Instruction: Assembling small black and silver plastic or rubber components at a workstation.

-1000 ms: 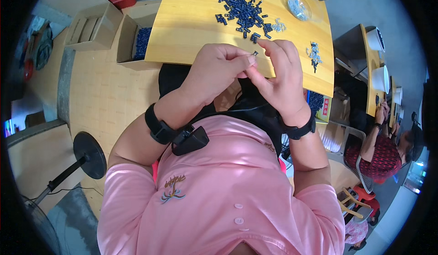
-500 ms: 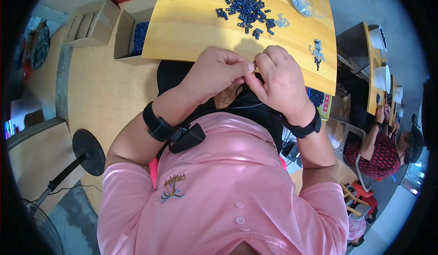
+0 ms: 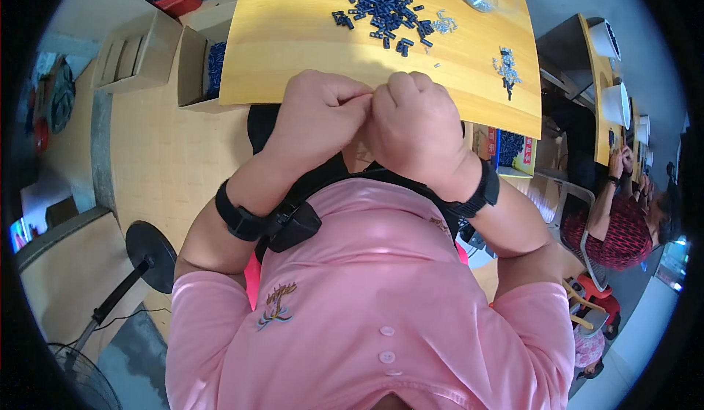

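Since the right hand (image 3: pixel 419 125) curled against the left hand (image 3: pixel 317 115), I can't tell what they pinch or check progress.

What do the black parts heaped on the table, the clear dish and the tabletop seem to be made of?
Black parts: probably plastic, uniformly dark with dull highlights, though coated metal is possible.
Clear dish: smooth, see-through plastic or glass; the look doesn't settle which.
Tabletop: wood or wood-look laminate, judging by its yellow, grained surface and soft sheen.

Small black tubular pieces (image 3: pixel 381 3) are heaped on the desk (image 3: pixel 286 50); small silvery pieces (image 3: pixel 444 21) are scattered beside them.
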Tool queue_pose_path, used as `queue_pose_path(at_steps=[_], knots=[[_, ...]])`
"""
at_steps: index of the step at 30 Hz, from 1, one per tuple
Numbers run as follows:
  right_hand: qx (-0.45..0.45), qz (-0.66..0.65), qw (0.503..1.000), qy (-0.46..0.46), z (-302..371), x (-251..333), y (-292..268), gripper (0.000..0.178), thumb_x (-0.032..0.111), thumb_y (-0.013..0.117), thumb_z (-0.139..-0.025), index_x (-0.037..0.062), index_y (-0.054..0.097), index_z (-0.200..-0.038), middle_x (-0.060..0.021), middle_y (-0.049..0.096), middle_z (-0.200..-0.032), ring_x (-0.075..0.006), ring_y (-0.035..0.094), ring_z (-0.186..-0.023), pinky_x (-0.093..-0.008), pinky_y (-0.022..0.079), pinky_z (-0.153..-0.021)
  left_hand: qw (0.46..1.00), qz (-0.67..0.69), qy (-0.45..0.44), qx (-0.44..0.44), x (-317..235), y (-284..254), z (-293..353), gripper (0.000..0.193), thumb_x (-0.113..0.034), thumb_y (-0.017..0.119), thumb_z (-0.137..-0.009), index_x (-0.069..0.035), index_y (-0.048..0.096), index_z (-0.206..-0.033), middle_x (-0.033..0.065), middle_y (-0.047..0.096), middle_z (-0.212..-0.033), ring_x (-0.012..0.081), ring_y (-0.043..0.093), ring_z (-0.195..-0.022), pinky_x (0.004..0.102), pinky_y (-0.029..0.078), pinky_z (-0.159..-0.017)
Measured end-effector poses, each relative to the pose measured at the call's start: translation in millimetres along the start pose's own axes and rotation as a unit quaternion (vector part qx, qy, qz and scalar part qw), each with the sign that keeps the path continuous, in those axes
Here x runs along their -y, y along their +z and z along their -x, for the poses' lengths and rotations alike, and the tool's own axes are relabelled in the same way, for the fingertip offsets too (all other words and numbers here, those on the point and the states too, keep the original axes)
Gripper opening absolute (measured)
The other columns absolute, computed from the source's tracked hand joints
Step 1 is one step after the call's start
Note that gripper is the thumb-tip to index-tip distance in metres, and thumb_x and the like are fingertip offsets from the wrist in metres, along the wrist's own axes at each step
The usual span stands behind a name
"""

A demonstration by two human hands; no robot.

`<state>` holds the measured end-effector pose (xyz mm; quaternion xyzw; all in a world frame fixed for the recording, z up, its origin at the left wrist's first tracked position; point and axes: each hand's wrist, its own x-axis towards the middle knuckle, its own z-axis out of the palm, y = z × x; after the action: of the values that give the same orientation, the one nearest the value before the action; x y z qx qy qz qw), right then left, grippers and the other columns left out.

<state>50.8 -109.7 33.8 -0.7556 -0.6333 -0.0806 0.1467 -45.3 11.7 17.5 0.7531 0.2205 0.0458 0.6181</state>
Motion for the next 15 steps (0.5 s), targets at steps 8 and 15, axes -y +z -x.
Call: queue_pose_path(at_steps=[8,15], knots=[[0.021,-0.026,0.999,-0.03,-6.0,-2.3,2.1,0.013,0.016,0.062,-0.064,0.0043,0.056,-0.066,-0.0105,0.049,-0.071,-0.0279,0.054,-0.07,-0.0374,0.046,-0.058,0.99,0.132,0.015,-0.054,17.6,-0.7,1.6,0.016,-0.01,0.057,-0.077,0.004,0.065,-0.073,0.0103,0.059,-0.054,0.0091,0.055,-0.051,0.0243,0.044,-0.049],[-0.009,-0.063,0.998,-0.025,-1.0,1.4,6.6,0.015,0.014,0.064,-0.064,0.0024,0.056,-0.07,-0.0123,0.049,-0.071,-0.0297,0.053,-0.07,-0.0377,0.046,-0.061,0.998,0.061,0.001,-0.001,15.5,-7.3,1.3,0.017,-0.011,0.06,-0.081,0.005,0.066,-0.081,0.0066,0.064,-0.069,0.0101,0.059,-0.062,0.023,0.048,-0.058]])
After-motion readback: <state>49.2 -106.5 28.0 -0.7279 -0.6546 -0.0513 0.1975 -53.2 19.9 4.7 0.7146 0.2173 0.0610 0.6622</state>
